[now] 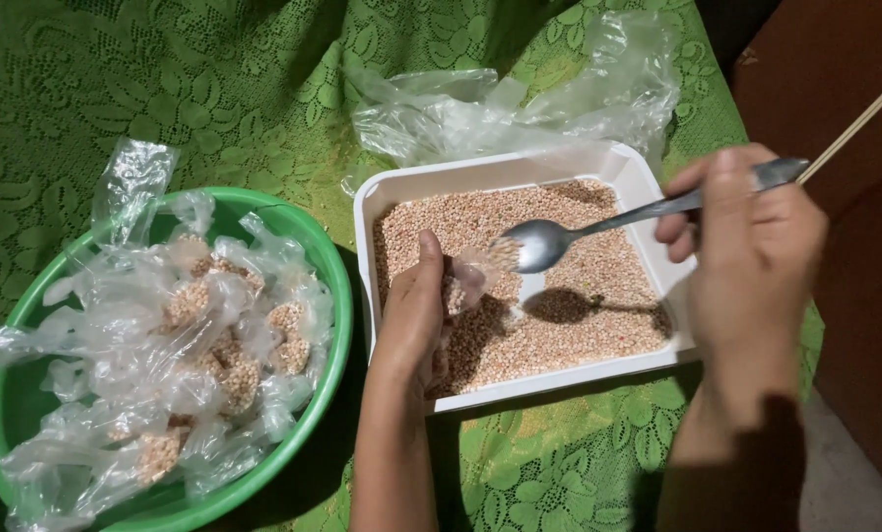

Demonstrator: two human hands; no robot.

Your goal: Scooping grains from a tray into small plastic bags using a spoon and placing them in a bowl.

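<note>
Two hands work over the white tray (648, 187) of pale grain: the left hand (416, 315) pinches a small clear bag (467, 279) open, its mouth facing three o'clock toward the spoon bowl (534, 244) just beside it. The right hand (751, 246) is closed around the spoon handle, whose long axis runs toward two o'clock; the bag looks thin, crumpled and partly filled.

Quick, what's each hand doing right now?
Left hand: closed around a small clear plastic bag of grains.
Right hand: closed on a shiny metal spoon.
</note>
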